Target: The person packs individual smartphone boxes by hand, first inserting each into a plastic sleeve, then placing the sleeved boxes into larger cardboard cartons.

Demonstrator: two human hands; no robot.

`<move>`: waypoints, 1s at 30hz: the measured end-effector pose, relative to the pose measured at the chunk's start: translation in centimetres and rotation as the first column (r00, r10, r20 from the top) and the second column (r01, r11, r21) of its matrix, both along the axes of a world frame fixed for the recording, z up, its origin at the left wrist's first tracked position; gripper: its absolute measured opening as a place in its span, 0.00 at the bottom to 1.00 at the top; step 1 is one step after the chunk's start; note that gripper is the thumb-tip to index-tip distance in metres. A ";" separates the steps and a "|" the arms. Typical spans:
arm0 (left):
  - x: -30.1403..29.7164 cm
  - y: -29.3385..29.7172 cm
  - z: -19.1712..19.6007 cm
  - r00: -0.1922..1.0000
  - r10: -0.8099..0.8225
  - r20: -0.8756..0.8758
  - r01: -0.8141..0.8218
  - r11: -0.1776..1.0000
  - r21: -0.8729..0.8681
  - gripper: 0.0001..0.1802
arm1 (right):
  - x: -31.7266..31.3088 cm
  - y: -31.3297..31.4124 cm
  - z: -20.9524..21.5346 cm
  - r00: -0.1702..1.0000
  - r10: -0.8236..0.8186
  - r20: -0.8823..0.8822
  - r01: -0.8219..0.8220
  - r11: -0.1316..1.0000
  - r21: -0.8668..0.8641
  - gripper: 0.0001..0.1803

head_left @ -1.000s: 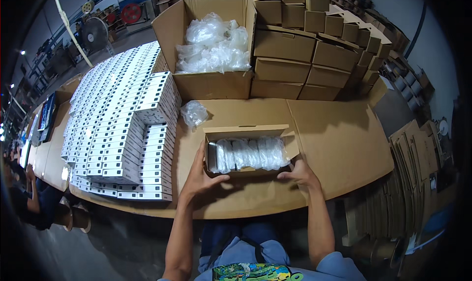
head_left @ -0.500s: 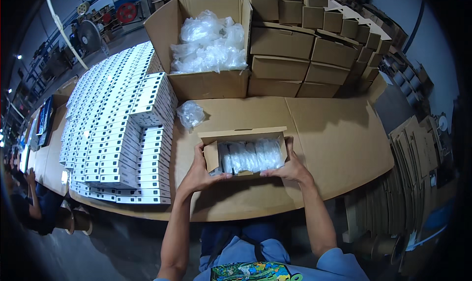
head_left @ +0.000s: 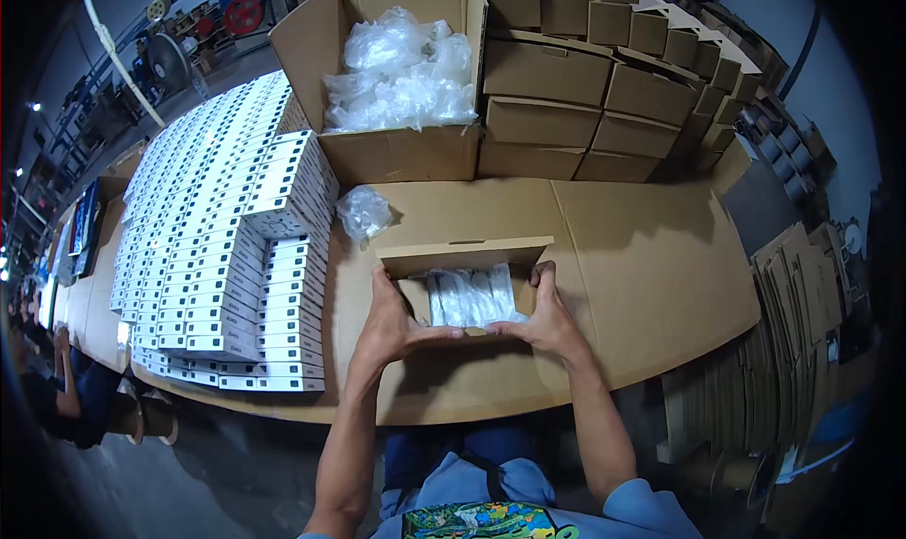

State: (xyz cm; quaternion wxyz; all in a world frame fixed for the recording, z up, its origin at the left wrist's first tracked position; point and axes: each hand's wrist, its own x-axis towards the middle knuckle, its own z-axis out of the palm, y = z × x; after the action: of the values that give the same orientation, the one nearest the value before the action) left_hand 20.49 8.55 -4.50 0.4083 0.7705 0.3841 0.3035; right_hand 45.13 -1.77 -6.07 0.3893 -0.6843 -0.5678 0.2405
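Note:
A small brown cardboard box point(head_left: 444, 255) stands at the front of the table, its lid flap raised at the far side. Inside it lies a row of items in clear plastic wrapping point(head_left: 470, 296); what the plastic covers I cannot make out. My left hand point(head_left: 389, 320) grips the box's left end, thumb along the near edge. At the right end my right hand point(head_left: 547, 320) holds it the same way, fingers curled behind the corner. Beyond the box to the left lies a crumpled clear plastic bag point(head_left: 363, 212).
White boxes point(head_left: 212, 246) stand in a tall stack at left. A large open carton point(head_left: 401, 157) of clear plastic bags is at the back. Brown boxes point(head_left: 547, 72) are piled beside it. Flattened cardboard point(head_left: 793, 303) leans at right. Another person's arm point(head_left: 66, 378) shows far left.
My hands have come closer together at the box's ends, and its side flaps now look folded inward. More of the wrapped row's ends is covered. The view has shifted slightly.

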 end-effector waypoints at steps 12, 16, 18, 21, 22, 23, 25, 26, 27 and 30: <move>1.1 -1.2 -1.1 0.980 0.196 0.040 -0.198 0.978 0.061 0.65 | -2.7 0.0 2.0 0.981 -0.105 0.161 0.118 0.990 -0.074 0.55; 0.9 -1.6 -2.3 0.969 0.180 0.169 -0.210 0.960 0.183 0.53 | -3.8 -0.8 1.2 0.955 -0.193 0.225 0.191 0.981 0.028 0.46; 0.8 -1.1 -2.9 0.882 0.109 0.459 -0.091 0.994 -0.062 0.45 | -4.4 -0.7 0.9 0.958 -0.239 0.156 0.233 0.971 0.056 0.38; 0.3 -1.8 -3.7 0.862 0.059 0.504 -0.035 0.998 -0.058 0.43 | -5.6 -0.8 1.5 0.897 -0.401 0.189 0.353 0.904 0.242 0.33; 0.0 -1.9 -3.9 0.870 0.012 0.492 -0.009 1.000 -0.008 0.43 | -5.7 -0.9 0.9 0.896 -0.402 0.188 0.355 0.904 0.239 0.33; -0.2 -2.5 -3.8 0.859 -0.001 0.513 -0.014 1.000 0.024 0.36 | -5.7 -1.0 -0.1 0.863 -0.463 0.202 0.408 0.875 0.261 0.33; -0.7 -2.9 -5.4 0.847 0.031 0.531 -0.068 0.996 0.050 0.32 | -6.4 -1.4 -1.8 0.828 -0.521 0.210 0.457 0.842 0.286 0.33; -0.7 -2.9 -6.0 0.831 0.064 0.552 -0.122 0.990 0.070 0.29 | -6.7 -1.9 -2.6 0.837 -0.547 -0.005 0.525 0.801 0.288 0.33; -0.1 -3.4 -5.7 0.840 0.131 0.527 -0.196 0.978 0.070 0.28 | -6.9 -2.5 -3.4 0.806 -0.550 -0.218 0.591 0.759 0.272 0.33; -0.1 -3.6 -5.3 0.865 0.144 0.481 -0.188 0.981 0.044 0.28 | -8.0 -5.1 -4.6 0.737 -0.385 -0.555 0.606 0.739 0.292 0.33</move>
State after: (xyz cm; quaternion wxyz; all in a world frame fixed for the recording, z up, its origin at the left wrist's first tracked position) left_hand 20.44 4.94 -9.83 0.4275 0.6538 0.3231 0.5342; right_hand 37.17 -6.89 -10.68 0.7116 -0.6254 -0.2884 0.1389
